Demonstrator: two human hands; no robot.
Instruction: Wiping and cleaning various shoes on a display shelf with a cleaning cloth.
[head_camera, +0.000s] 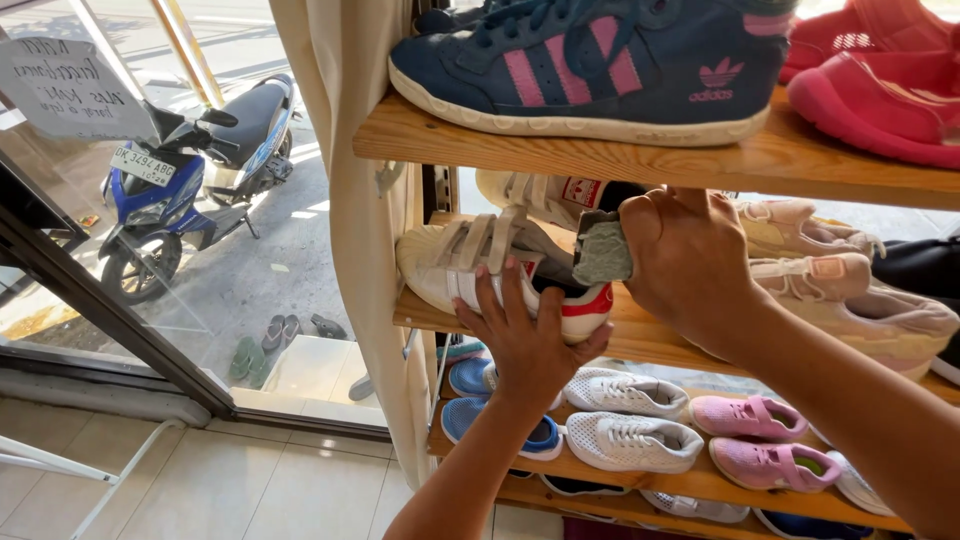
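1. Left hand (527, 340) spreads its grip flat, fingers open, against the near side of the white strap sneaker (500, 268), steadying it without closing round it.
2. Right hand (685, 258) has its grip closed on a grey-green cloth (602, 250), pressed to the sneaker's heel end.
3. Sneaker rests on the middle wooden shelf (650, 340), long axis left to right, toe left; both hands sit at its right end.
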